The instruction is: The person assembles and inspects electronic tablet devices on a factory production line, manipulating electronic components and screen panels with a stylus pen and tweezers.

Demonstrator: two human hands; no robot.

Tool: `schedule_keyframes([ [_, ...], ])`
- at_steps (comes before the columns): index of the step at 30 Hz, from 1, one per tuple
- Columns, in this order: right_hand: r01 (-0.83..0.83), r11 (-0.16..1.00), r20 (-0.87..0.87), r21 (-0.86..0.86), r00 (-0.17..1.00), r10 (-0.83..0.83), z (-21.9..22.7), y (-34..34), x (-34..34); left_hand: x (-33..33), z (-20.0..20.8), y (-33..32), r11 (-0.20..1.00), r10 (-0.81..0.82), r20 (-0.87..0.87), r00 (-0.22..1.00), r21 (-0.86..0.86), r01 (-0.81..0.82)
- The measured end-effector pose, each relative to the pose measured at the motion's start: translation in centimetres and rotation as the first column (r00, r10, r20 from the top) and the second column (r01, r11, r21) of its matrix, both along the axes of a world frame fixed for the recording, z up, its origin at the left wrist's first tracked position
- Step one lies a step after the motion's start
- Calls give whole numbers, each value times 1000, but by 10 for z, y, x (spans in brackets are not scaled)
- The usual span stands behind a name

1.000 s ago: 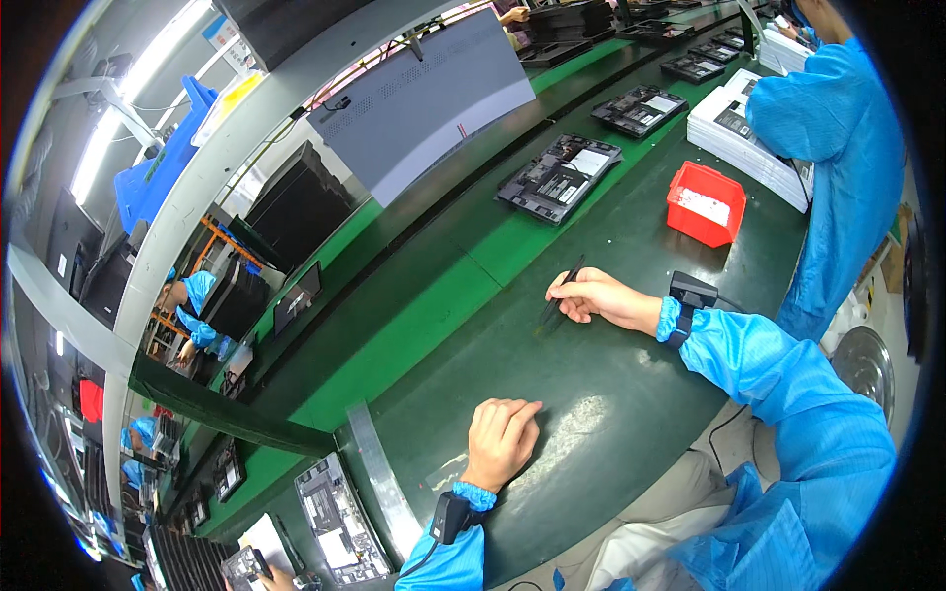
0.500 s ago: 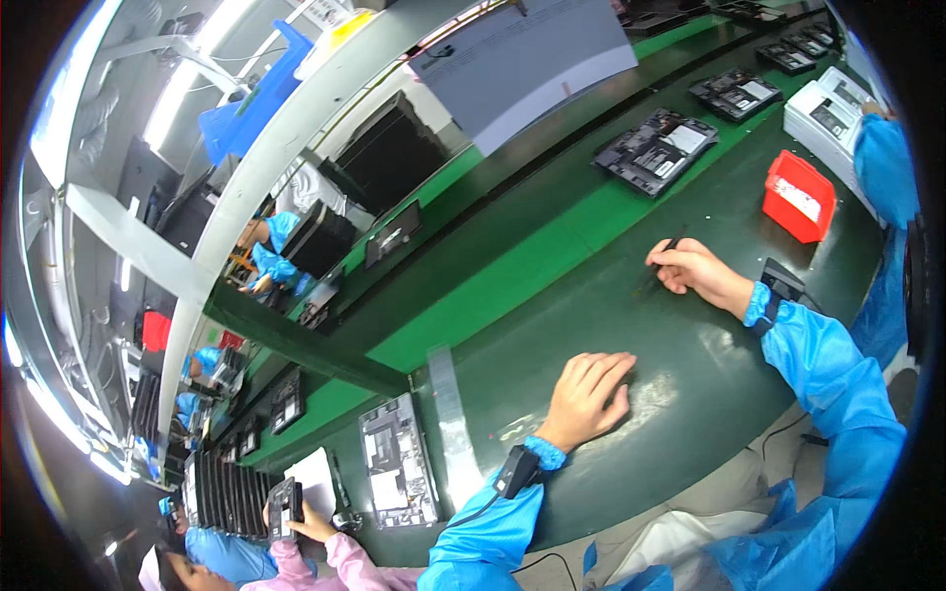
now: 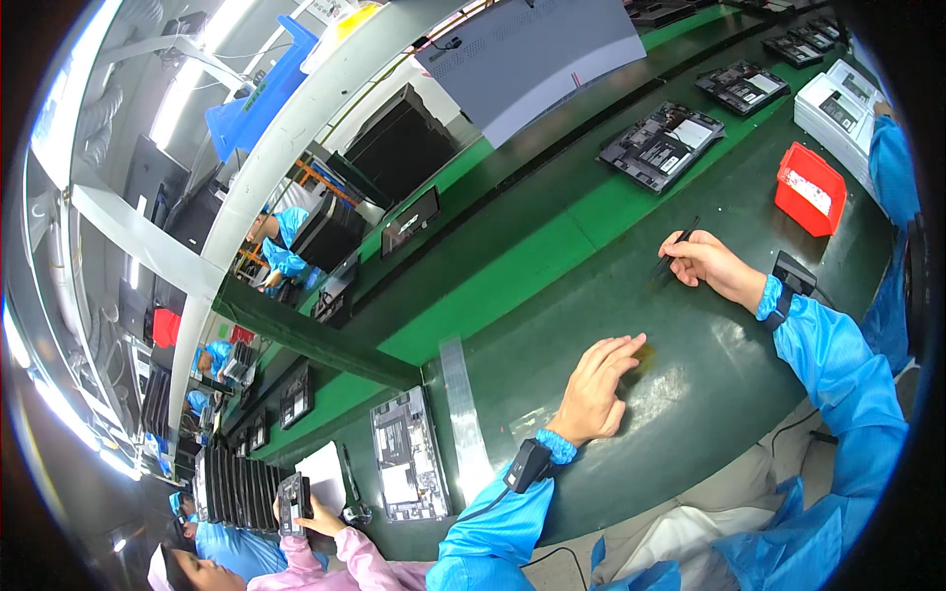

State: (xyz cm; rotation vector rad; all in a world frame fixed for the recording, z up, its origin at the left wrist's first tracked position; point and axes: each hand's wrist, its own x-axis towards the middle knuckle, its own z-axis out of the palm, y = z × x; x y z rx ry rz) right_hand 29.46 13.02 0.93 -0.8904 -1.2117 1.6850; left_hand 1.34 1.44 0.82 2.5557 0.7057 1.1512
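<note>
My left hand (image 3: 593, 389) rests low over the green work table (image 3: 532, 374), its fingers stretched out and holding nothing. The fingertips reach beside a shiny, brownish patch on the tabletop. Farther right, my right hand (image 3: 711, 264) is closed around a thin black pen-shaped tool (image 3: 678, 243), held slanted between thumb and fingers. Its lower tip is blurred, so I cannot make out its exact kind. A black band with a cable circles each of my wrists, over blue sleeves. An opened laptop base (image 3: 410, 455) lies left of my left hand, beyond a clear strip (image 3: 461, 414) on the table.
A red bin (image 3: 811, 192) with small pieces stands to the right, near white trays (image 3: 838, 113) touched by another person's hand. Several opened device bases (image 3: 660, 146) lie along the green line. At lower left a person in pink holds a dark device (image 3: 293, 502) beside stacked black panels (image 3: 236, 488).
My left hand has shifted slightly, its fingers reaching a little farther forward. My right hand still grips the black tool. The whole view has drifted slightly.
</note>
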Motion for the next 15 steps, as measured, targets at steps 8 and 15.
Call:
schedule_keyframes([
  [8,8,1000,40,-17,999,-7,1,-3,3,5,-4,-1,990,102,-107,989,111,-90],
  [15,32,999,-9,-9,999,-32,8,-4,-4,7,3,-2,977,169,-100,981,148,-153],
])
